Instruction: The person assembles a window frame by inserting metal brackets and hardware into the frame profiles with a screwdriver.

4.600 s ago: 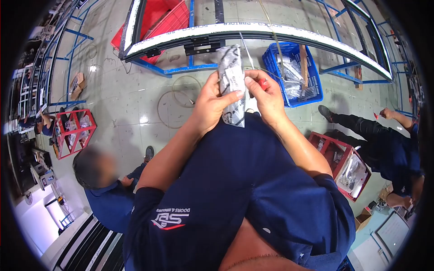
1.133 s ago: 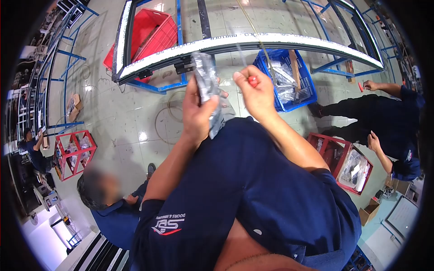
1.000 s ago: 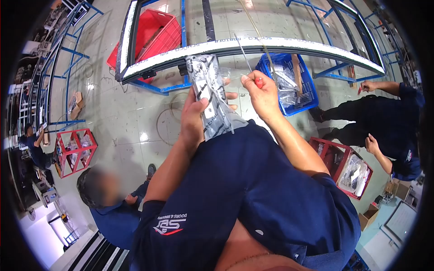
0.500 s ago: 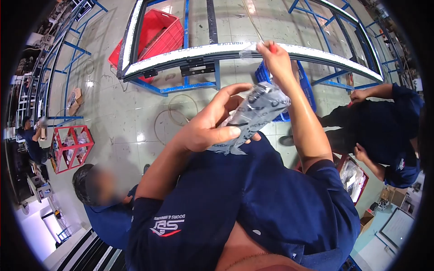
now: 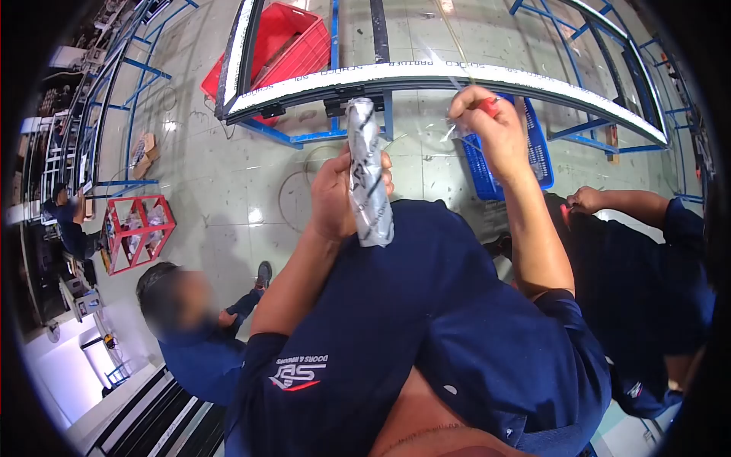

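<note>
From view centre, a film-wrapped package (image 5: 368, 179) is held in the left hand (image 5: 333, 196) at 12 o'clock. At 2 o'clock, a red-handled tool (image 5: 489, 107) is gripped by the right hand (image 5: 499, 139), by which a blue basket (image 5: 537, 145) is partly hidden. A red crate (image 5: 314, 47) is noted at 11 o'clock.

workshop, framed profiles (image 5: 426, 76) on blue stands (image 5: 605, 137), red crate (image 5: 293, 46), coworkers in navy
</note>
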The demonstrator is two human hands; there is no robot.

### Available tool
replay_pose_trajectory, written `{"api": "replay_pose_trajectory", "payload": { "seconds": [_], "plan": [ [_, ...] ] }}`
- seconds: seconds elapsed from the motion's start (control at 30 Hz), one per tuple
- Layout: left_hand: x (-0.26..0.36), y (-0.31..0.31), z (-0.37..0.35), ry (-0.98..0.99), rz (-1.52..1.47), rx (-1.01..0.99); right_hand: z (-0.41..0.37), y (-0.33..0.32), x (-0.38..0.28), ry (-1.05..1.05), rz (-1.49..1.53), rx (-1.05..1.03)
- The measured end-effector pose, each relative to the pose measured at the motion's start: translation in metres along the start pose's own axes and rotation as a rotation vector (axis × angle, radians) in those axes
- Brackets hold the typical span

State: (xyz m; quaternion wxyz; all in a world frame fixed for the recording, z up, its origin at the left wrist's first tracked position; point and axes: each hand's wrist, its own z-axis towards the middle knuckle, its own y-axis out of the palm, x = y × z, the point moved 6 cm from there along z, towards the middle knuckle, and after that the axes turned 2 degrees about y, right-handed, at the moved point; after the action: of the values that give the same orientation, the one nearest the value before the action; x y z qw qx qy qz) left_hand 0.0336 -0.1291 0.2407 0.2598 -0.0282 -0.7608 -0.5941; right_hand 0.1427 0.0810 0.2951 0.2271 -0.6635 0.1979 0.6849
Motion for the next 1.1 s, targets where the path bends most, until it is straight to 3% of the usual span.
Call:
{"api": "replay_pose_trajectory", "payload": {
  "seconds": [0.03, 0.1, 0.17, 0.27, 0.3, 0.37, 0.43, 0.5, 0.63, 0.7, 0.73, 0.77, 0.83, 0.97, 1.0, 1.03, 1.1],
  "plan": [
    [-0.001, -0.004, 0.002, -0.007, 0.009, 0.006, -0.003, 0.009, 0.004, 0.073, 0.001, -0.044],
    [-0.003, 0.002, 0.007, -0.050, -0.176, -0.162, -0.008, 0.024, 0.001, 0.006, -0.093, -0.075],
    [-0.004, 0.001, 0.009, -0.069, -0.193, -0.152, -0.010, 0.030, 0.007, 0.095, -0.205, -0.030],
    [-0.005, 0.008, 0.012, -0.106, -0.250, -0.220, -0.011, 0.042, 0.001, 0.026, -0.313, -0.023],
    [-0.008, 0.010, 0.012, -0.112, -0.268, -0.211, -0.010, 0.048, 0.003, 0.029, -0.309, -0.023],
    [-0.013, 0.014, 0.015, -0.122, -0.307, -0.201, -0.009, 0.057, -0.008, -0.187, -0.183, 0.017],
    [-0.021, 0.007, 0.017, -0.129, -0.324, -0.177, -0.010, 0.062, -0.009, -0.160, -0.204, -0.045],
    [-0.024, 0.006, 0.020, -0.132, -0.342, -0.156, -0.010, 0.073, -0.005, 0.015, -0.007, -0.112],
    [-0.028, 0.021, 0.016, -0.205, -0.418, -0.261, -0.017, 0.078, -0.030, -0.231, -0.381, -0.061],
    [-0.025, 0.001, 0.012, -0.139, -0.140, 0.188, -0.021, 0.080, -0.026, -0.207, -0.364, -0.046],
    [-0.023, -0.005, 0.015, -0.096, -0.111, 0.011, -0.023, 0.080, -0.026, -0.228, -0.351, -0.031],
    [-0.020, -0.019, 0.011, -0.097, -0.116, 0.010, -0.025, 0.079, -0.025, -0.251, -0.337, -0.016],
    [0.000, -0.028, 0.004, -0.023, 0.655, -0.067, -0.026, 0.078, -0.024, -0.360, -0.406, 0.014],
    [0.021, -0.012, 0.002, -0.143, 0.867, -0.018, -0.029, 0.083, -0.026, -0.355, -0.442, -0.009],
    [0.024, -0.011, 0.001, -0.068, 1.118, -0.014, -0.028, 0.085, -0.030, -0.346, -0.401, -0.013],
    [0.019, -0.008, -0.001, -0.068, 1.113, -0.012, -0.029, 0.085, -0.031, -0.335, -0.360, -0.017],
    [0.004, -0.001, -0.001, -0.073, 0.495, 0.063, -0.026, 0.084, -0.022, -0.288, -0.311, -0.043]
  ]
}}
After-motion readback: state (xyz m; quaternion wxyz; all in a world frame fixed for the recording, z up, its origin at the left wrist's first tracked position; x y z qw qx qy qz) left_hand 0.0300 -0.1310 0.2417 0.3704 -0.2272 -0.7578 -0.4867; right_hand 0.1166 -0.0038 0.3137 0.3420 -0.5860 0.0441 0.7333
